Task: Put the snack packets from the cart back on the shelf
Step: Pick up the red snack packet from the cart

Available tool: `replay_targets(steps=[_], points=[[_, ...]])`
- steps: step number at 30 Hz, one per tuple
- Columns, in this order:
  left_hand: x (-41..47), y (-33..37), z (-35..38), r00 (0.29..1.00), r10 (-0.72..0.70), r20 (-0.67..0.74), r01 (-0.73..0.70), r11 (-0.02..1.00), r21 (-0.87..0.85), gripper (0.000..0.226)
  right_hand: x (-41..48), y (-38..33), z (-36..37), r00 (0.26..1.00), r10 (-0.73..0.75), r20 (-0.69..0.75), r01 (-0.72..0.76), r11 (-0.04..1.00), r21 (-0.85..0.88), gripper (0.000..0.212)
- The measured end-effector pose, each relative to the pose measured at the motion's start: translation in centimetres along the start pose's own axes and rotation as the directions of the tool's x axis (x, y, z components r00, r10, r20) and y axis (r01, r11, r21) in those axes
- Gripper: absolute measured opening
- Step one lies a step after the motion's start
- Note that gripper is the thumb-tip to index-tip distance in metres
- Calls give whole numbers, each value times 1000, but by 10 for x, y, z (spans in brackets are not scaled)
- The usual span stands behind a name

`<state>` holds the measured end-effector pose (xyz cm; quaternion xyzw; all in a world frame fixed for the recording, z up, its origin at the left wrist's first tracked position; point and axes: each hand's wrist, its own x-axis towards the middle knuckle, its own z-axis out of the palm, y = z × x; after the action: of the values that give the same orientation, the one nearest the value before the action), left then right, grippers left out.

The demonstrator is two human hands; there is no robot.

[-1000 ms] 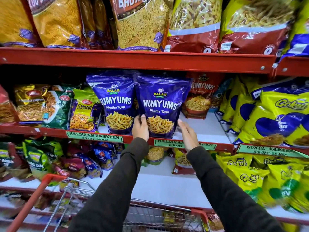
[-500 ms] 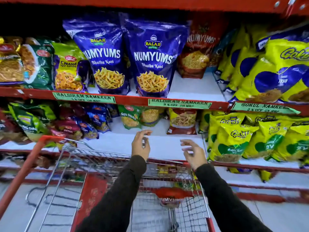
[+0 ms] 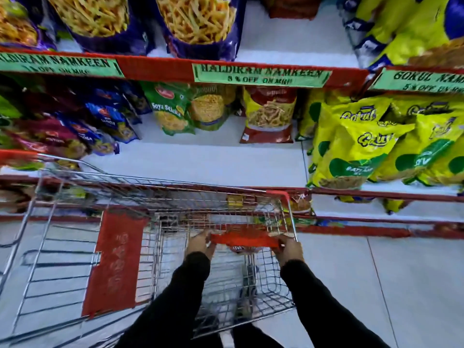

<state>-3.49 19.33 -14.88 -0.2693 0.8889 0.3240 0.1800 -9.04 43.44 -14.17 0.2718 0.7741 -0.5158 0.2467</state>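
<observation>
Crinkly red packet between hands

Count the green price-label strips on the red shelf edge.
3: left green strip, cut off by the frame edge; middle green strip above the red-and-yellow packet; right green strip, also cut off. More may lie outside view.
</observation>
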Motion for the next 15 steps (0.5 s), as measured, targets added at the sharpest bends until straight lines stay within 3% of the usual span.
replay_targets(steps=[3, 7, 12, 15], points=[[0, 4, -5, 999, -22, -34, 20, 999, -41, 25, -3, -3, -1, 999, -12, -46, 8, 996, -94, 31], [-15, 11, -18, 992, 59, -116, -82, 975, -205, 11, -28, -7, -13, 940, -335, -55, 297, 889, -347, 17], [-48, 38, -56, 978, 142, -151, -198, 854, -481, 31, -61, -34, -38, 841, -539, -41, 519, 827, -215, 3], [-66, 66, -84, 960, 189, -208, -279, 742, -610, 19, -83, -62, -51, 759, -641, -117, 627, 767, -136, 4]])
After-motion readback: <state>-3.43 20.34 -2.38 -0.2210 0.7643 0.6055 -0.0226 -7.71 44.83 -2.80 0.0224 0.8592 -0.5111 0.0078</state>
